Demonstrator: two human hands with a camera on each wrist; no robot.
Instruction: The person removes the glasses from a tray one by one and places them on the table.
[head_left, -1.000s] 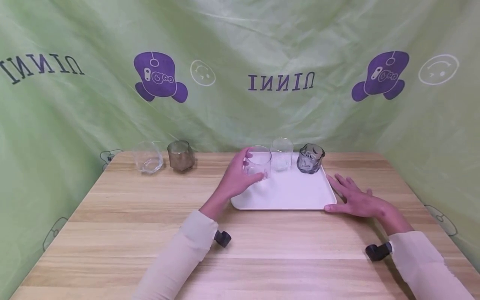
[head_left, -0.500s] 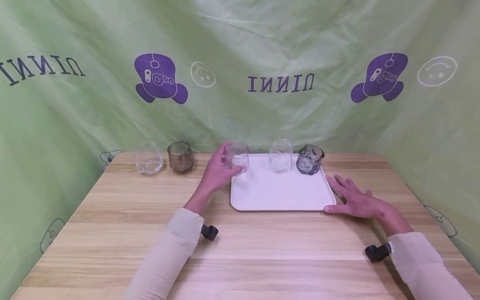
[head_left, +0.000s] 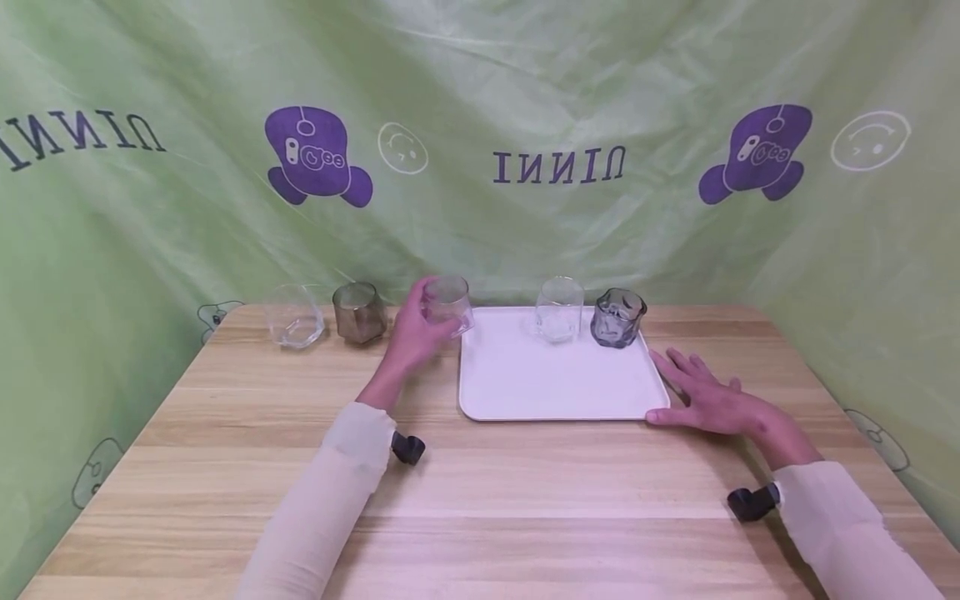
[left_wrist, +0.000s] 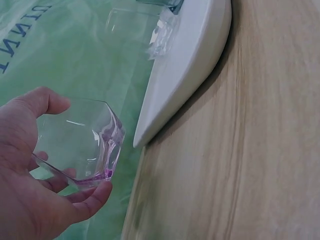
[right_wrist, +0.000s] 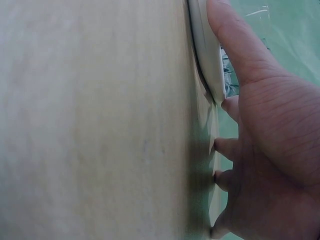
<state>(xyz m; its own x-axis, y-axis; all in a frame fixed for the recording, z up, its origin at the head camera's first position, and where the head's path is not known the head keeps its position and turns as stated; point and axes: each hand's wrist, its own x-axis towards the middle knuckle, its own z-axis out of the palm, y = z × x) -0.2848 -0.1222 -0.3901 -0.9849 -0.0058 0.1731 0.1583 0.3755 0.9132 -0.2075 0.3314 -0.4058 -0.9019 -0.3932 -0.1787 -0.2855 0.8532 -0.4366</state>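
Observation:
My left hand (head_left: 418, 333) grips a clear faceted glass (left_wrist: 92, 140), thumb on one side and fingers curled round the other. In the head view that glass is just off the left edge of a white tray (head_left: 555, 383). My right hand (head_left: 708, 398) lies with spread fingers against the tray's right side, its thumb at the front right corner. Toward the back of the tray stand a clear glass (head_left: 559, 312) and a grey wavy-sided glass (head_left: 618, 318). In the right wrist view, the fingertips (right_wrist: 220, 145) touch down on the wood beside the tray's edge.
Left of my left hand, a brown tinted glass (head_left: 360, 313) and a clear angular glass (head_left: 296, 318) stand at the back of the wooden table (head_left: 510, 508). A green printed curtain (head_left: 465, 225) hangs right behind the table's far edge.
My left hand has carried the clear faceted glass leftward, from over the tray to beyond its left edge. The right hand has stayed at the tray's right side.

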